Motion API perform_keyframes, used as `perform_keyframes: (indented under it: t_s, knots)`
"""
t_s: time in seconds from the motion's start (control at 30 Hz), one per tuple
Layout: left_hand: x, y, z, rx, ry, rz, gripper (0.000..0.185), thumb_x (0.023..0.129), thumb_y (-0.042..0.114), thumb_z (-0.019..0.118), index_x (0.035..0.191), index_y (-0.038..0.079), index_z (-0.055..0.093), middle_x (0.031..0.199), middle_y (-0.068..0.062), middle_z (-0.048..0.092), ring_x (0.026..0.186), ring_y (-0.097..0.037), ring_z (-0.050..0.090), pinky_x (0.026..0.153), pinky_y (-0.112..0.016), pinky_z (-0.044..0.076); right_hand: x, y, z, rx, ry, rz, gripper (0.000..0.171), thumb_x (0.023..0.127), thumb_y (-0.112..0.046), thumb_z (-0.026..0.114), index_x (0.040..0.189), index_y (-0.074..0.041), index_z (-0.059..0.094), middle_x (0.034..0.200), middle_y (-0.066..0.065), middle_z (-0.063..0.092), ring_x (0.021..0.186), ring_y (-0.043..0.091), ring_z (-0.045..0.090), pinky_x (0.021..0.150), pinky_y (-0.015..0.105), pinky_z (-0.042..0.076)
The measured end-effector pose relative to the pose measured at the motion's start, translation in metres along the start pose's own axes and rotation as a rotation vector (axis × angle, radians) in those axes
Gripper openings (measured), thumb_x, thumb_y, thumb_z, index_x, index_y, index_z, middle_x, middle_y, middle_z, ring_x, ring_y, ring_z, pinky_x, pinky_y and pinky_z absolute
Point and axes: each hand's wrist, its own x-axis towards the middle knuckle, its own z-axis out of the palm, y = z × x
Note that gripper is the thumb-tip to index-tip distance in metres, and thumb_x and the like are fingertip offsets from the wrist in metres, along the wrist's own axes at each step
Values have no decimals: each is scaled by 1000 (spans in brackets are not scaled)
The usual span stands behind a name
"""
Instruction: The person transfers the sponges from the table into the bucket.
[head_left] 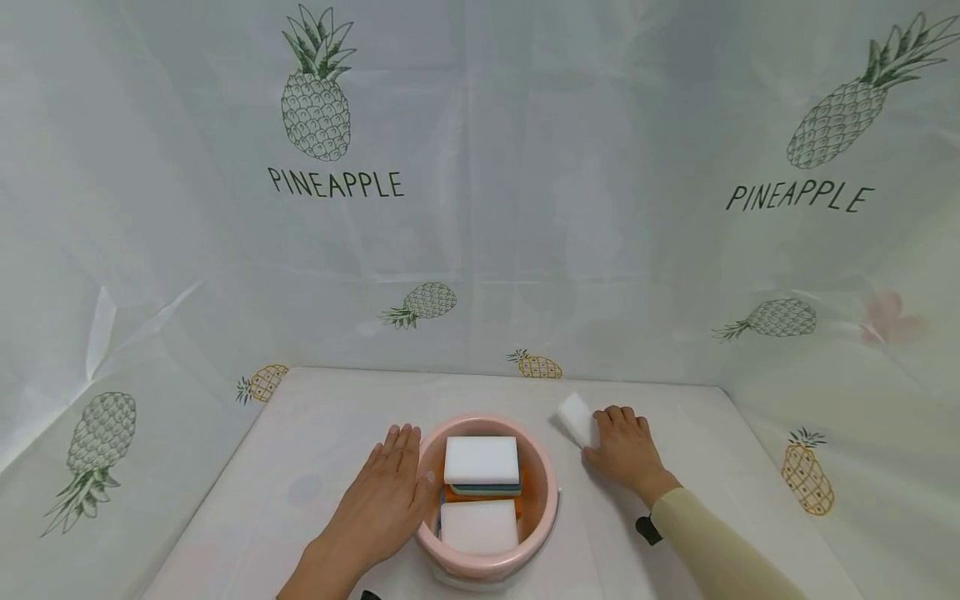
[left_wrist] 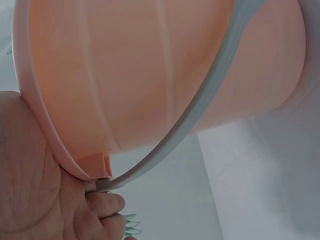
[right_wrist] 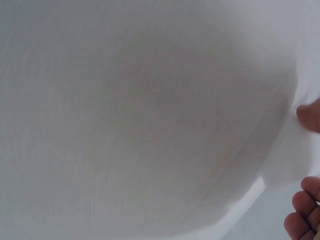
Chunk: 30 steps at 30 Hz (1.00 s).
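A pink bucket point(head_left: 550, 492) stands at the front middle of the white table. My left hand point(head_left: 386, 496) lies flat against the left of its rim, fingers straight and thumb over the edge. In the left wrist view the palm touches the rim point(left_wrist: 42, 115) close to where the grey handle point(left_wrist: 200, 105) joins. Inside the bucket, one white sponge block point(head_left: 482, 460) tops a stack of coloured ones; another white block point(head_left: 478, 527) lies in front. To the bucket's right, my right hand point(head_left: 624, 450) pinches a tilted white sponge point(head_left: 576, 419) between thumb and fingers.
White sheeting point(head_left: 555, 208) printed with pineapples rises behind and on both sides of the table point(head_left: 360, 400). A dark strap piece point(head_left: 648, 531) shows by the right wrist.
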Motion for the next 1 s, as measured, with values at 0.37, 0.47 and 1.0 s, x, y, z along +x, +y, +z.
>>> perform_keyframes:
  t_s: [0.37,0.47,1.0]
  knots:
    - [0,-2,2,-2,8,6,67,113,37,44,161,-8,32,170,-25,30,161,-41,23,129,-59,25,4,1,5,0,6,27,73,85,-50,83,128,6,62,121,22,62,115,42,55,90,58,45]
    - [0,-1,1,-4,8,2,67,113,37,45,161,-8,32,170,-25,30,161,-40,23,129,-59,25,6,0,8,-13,-3,35,68,87,-50,80,123,5,63,116,21,63,112,41,56,88,57,45]
    - [0,-1,2,1,-1,-7,68,113,38,43,162,-7,31,170,-24,30,162,-39,21,130,-58,24,10,5,2,-38,51,-4,65,86,-51,76,119,3,60,116,20,62,112,41,54,88,56,43]
